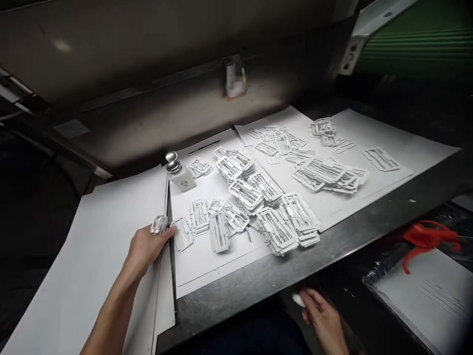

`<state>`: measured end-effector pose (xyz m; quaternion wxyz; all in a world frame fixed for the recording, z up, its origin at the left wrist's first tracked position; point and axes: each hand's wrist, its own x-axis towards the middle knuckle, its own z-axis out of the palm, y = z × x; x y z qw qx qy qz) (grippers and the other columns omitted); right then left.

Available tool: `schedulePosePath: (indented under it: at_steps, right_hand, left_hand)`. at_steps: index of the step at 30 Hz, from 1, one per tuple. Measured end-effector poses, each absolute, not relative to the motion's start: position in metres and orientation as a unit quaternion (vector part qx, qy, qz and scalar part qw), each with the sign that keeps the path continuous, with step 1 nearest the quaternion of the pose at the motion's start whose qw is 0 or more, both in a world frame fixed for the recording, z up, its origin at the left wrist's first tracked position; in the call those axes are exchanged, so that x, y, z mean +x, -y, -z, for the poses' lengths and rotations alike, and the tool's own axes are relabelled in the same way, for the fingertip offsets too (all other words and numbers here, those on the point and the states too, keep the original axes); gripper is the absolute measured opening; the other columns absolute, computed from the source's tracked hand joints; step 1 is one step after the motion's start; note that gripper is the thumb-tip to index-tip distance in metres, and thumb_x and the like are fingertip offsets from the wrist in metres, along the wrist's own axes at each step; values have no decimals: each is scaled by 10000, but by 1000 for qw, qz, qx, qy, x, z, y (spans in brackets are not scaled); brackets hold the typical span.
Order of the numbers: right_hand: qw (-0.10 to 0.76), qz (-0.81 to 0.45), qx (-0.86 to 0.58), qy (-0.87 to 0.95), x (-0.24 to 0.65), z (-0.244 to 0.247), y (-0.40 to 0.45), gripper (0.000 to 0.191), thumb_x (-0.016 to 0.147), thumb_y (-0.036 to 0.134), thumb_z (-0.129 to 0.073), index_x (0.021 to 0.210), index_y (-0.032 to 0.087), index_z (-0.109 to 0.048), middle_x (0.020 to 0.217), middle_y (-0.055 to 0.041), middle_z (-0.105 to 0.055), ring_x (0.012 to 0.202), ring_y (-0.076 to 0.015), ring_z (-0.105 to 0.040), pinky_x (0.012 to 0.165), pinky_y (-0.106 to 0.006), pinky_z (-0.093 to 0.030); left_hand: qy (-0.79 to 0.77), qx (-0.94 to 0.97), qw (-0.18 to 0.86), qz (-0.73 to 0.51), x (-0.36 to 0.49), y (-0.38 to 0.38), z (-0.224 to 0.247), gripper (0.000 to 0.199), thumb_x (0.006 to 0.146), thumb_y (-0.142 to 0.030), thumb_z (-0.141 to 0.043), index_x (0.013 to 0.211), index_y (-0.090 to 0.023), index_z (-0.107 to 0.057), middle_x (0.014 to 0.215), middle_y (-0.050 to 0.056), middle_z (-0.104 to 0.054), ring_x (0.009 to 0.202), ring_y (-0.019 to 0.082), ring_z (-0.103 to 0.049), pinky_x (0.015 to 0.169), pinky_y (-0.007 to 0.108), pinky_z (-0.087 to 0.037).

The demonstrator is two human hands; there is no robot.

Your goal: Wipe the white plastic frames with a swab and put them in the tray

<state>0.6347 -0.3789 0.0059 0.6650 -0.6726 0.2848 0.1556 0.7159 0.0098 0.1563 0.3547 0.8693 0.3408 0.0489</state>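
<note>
At the left, my left hand (145, 249) grips a small white cut-out frame piece (158, 225), which shows above its fingers. Its thumb tip meets the edge of another thin white frame piece (183, 234), lying on the white sheet. Below the bench's front edge, my right hand (322, 315) is closed on a small white object (298, 300), too blurred to name. Nearest the left hand stand a short stack of frame pieces (200, 215) and a squat bottle with a metal pump lid (184, 180).
Larger piles of white frame pieces (277, 229) cover the middle, with overlapping ones (328, 173) farther right. A thin pointed tool (204, 147) lies at the back. Orange-handled scissors (428, 237) rest over a plastic-wrapped paper pack (424, 291). The metal bench edge (236, 286) runs in front.
</note>
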Motion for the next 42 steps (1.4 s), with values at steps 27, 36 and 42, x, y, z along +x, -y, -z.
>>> schedulePosePath:
  at_steps: [27,36,42]
  right_hand:
    - [706,-286,-643,79,682,-150,220,113,831,266,-637,900,186,-677,828,-22,-660,758,-135,-619,700,-222,-500]
    - [731,-263,-628,40,682,-147,218,110,825,287,-651,862,185,-669,744,6,-636,667,-101,-572,619,-194,-475]
    - [664,-98,-733,112,699,-154,222,100,864,228,-598,930,187,-660,875,-26,-632,757,-128,-607,650,-219,-500]
  left_hand:
    - [-386,584,690,-186,659,53,-148,326,606,-254,-772,909,-171,-683,812,14,-648,697,137,-592,657,244,-486]
    - [-358,513,776,-83,649,68,-153,268,653,-253,-743,883,-126,-689,717,18,-631,671,149,-589,636,260,-495]
    - [-358,551,748,-92,645,68,-151,252,652,-250,-747,871,-136,-698,714,18,-645,694,159,-599,676,277,-497]
